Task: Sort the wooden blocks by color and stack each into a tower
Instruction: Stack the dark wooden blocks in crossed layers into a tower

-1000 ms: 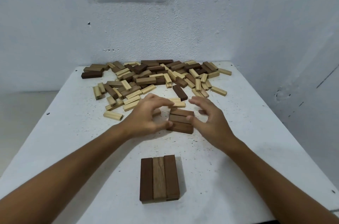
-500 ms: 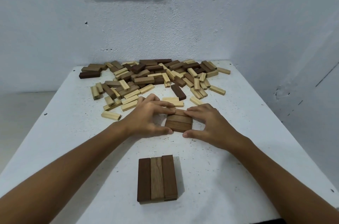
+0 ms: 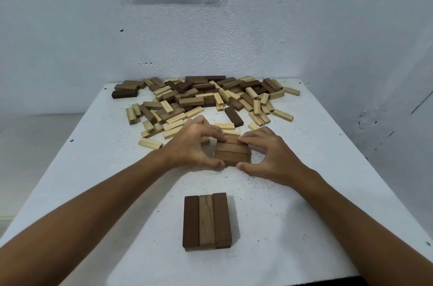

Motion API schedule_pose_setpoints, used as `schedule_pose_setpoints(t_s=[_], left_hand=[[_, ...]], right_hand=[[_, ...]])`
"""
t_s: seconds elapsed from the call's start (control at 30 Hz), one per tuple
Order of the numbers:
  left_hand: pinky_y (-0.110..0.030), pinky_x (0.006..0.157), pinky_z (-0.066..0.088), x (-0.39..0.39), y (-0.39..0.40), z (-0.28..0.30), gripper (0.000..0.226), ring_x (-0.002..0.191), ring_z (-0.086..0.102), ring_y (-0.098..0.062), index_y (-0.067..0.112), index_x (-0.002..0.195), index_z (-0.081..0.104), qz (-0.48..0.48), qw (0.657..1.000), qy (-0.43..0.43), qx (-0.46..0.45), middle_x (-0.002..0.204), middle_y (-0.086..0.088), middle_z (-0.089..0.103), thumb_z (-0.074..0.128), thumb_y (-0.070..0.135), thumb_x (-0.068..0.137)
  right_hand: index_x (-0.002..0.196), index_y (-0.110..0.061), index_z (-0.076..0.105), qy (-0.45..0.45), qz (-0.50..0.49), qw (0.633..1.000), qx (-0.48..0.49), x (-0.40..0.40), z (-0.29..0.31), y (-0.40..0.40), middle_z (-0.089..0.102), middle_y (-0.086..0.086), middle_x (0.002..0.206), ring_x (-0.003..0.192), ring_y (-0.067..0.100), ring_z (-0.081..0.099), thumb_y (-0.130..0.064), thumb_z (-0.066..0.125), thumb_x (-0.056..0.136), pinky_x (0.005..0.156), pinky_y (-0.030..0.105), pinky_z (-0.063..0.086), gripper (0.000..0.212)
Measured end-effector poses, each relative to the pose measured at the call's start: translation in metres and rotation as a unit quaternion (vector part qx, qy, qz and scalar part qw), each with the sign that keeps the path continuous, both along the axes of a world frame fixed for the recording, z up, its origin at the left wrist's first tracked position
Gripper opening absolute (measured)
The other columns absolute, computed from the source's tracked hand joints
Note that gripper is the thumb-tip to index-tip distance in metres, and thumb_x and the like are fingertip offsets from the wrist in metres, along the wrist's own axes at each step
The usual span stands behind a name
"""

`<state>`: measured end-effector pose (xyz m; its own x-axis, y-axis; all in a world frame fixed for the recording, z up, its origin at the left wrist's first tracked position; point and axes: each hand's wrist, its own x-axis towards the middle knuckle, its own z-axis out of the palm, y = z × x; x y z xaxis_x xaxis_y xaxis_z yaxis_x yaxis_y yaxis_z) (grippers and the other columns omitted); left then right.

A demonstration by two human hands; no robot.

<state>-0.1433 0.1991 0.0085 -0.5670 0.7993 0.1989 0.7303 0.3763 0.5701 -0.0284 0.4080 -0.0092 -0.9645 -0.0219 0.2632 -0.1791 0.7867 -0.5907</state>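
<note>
Table: a white table (image 3: 98, 182) with small dark specks carries everything; it stands in a corner of white walls.

Loose pile: the mixed heap of blocks (image 3: 201, 100) lies at the far side of the table, dark brown and pale pieces together, not yet sorted. Most of the task is, I judge, not yet done.

Started tower: a dark tower base (image 3: 207, 222) stands near the front edge, three brown blocks side by side on top and the edge of another layer visible under them. It is well apart from both hands.

Set of three: a group of three dark blocks (image 3: 232, 153) lies flat in the middle of the table, long sides touching, crosswise to the top layer of the tower.

Left hand: the left hand (image 3: 194, 147) holds the group from its left end, fingertips over the far edge and thumb at the near edge, so it pinches the blocks.

Right hand: the right hand (image 3: 274, 152) does the same from the right end, fingers curled on the far edge and thumb at the near corner.

Change: one second ago the hands were a little spread around the three blocks and the fingers did not all touch; now both hands are pressed against the group and it is squared into one tight row.

Meaning: I think the row is ready to be lifted as one layer and put across the tower.

Risk: the middle block can slip out if the pressure from the ends is weak.
</note>
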Motion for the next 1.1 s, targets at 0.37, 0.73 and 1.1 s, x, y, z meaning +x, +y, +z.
schedule_pose_setpoints(t_s=[0.37, 0.73, 1.1], left_hand=[[-0.020, 0.079, 0.042, 0.046, -0.056, 0.043, 0.059, 0.101, 0.049, -0.005, 0.035, 0.108, 0.067, 0.070, 0.995, -0.017, 0.071, 0.108, 0.009, 0.061, 0.073, 0.058, 0.053], [-0.010, 0.084, 0.041, 0.111, -0.082, 0.026, 0.067, 0.104, 0.052, 0.000, 0.048, 0.114, 0.052, 0.088, 0.990, -0.082, 0.069, 0.110, 0.025, 0.058, 0.073, 0.057, 0.051], [-0.011, 0.086, 0.041, 0.127, -0.088, 0.012, 0.068, 0.106, 0.051, 0.001, 0.048, 0.116, 0.052, 0.095, 0.987, -0.102, 0.075, 0.109, 0.029, 0.056, 0.074, 0.054, 0.052]], right_hand=[[0.122, -0.019, 0.068, 0.050, 0.072, 0.995, -0.048, 0.014, 0.043, -0.039, 0.063, -0.008, 0.120, 0.114, 0.003, 0.050, -0.057, 0.072, 0.062, 0.088, 0.021, 0.043, 0.071], [0.119, -0.031, 0.065, 0.002, 0.099, 0.993, -0.070, 0.068, 0.031, -0.064, 0.061, -0.016, 0.116, 0.113, 0.003, 0.051, -0.055, 0.074, 0.061, 0.087, 0.017, 0.045, 0.063], [0.113, -0.050, 0.050, -0.031, 0.084, 0.993, -0.074, 0.083, 0.019, -0.070, 0.054, -0.020, 0.117, 0.109, -0.005, 0.048, -0.048, 0.078, 0.062, 0.082, 0.000, 0.035, 0.058]])
